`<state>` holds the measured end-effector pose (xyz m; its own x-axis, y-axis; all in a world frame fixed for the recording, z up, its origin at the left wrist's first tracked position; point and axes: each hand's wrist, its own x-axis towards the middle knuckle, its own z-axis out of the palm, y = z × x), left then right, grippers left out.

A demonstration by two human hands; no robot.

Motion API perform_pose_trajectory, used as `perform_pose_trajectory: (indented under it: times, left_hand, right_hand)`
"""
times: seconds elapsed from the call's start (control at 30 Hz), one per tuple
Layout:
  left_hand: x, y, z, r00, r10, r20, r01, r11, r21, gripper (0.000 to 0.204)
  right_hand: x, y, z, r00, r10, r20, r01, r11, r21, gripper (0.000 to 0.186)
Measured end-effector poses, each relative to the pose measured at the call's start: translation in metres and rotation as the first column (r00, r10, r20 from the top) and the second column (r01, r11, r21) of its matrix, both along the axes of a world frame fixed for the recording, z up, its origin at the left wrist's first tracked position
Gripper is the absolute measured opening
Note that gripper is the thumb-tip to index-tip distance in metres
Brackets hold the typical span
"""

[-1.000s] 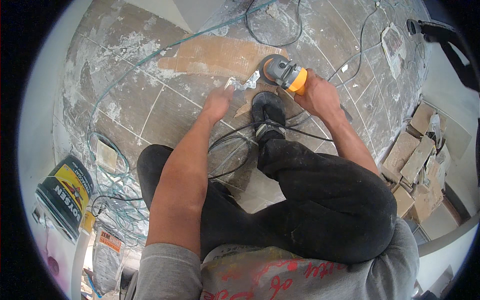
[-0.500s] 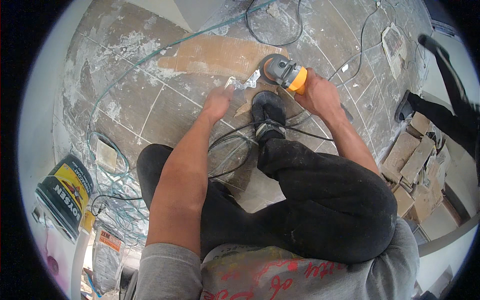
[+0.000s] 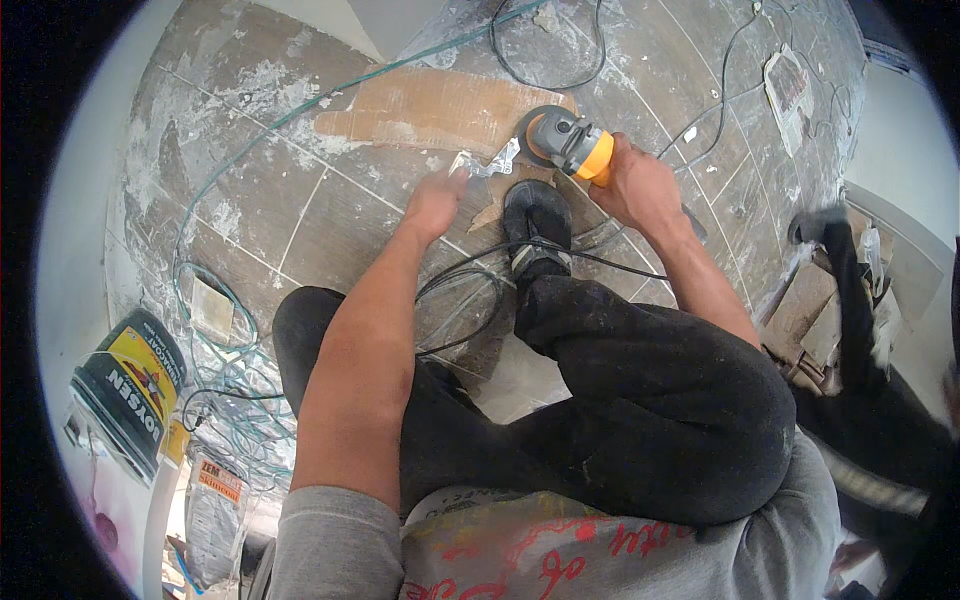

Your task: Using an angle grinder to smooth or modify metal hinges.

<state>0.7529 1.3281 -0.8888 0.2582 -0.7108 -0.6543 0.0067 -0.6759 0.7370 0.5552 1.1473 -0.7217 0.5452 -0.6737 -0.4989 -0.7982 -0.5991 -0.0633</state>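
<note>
My right hand [image 3: 640, 188] is wrapped round the orange body of an angle grinder [image 3: 568, 142], whose grey head and disc point to the left. A small, shiny metal bracket [image 3: 492, 164] with holes in it is pinched in the fingers of my left hand [image 3: 436, 203]. Its far end lies close to the grinder's disc; whether they touch I cannot tell. Beneath and beyond them a brown cardboard strip [image 3: 415, 108] lies on the tiled floor. My dark shoe [image 3: 538, 212] stands just below the bracket and the grinder.
Black cable [image 3: 470, 285] loops round my shoe, and a green hose [image 3: 240, 165] crosses the dusty floor. At left stand a dark paint bucket [image 3: 130, 385] and a bag [image 3: 215, 510]. Cardboard and debris [image 3: 800, 310] lie at right, beside another person's dark-clothed leg [image 3: 855, 300].
My hands, the bracket and the grinder stay almost where they were. At the right, the other person has moved nearer, and their leg now covers part of the debris pile.
</note>
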Motion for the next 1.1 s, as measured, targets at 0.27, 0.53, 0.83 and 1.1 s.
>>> perform_pose_trajectory:
  times: [0.27, 0.53, 0.83, 1.1]
  left_hand:
    - [-0.0016, -0.0002, 0.0041, 0.998, 0.043, -0.048, -0.042, 0.999, 0.006, 0.038]
    - [0.0003, -0.0005, 0.0029, 1.000, 0.023, -0.020, -0.023, 1.000, -0.014, 0.040]
    - [-0.0003, -0.0010, 0.0019, 1.000, 0.001, 0.028, 0.000, 1.000, -0.031, 0.040]
    - [0.0002, -0.0008, 0.0035, 0.999, -0.006, 0.038, 0.007, 1.000, -0.025, 0.040]
  right_hand:
    - [0.0011, 0.0000, 0.0012, 1.000, 0.002, -0.030, -0.002, 1.000, -0.007, 0.048]
    - [-0.0003, -0.0002, 0.0002, 1.000, 0.005, -0.013, -0.005, 1.000, 0.001, 0.048]
    - [0.0002, -0.0009, 0.0025, 1.000, 0.012, -0.020, -0.012, 1.000, 0.011, 0.050]
    - [0.0027, -0.0022, 0.0023, 1.000, 0.004, -0.018, -0.004, 1.000, -0.012, 0.048]
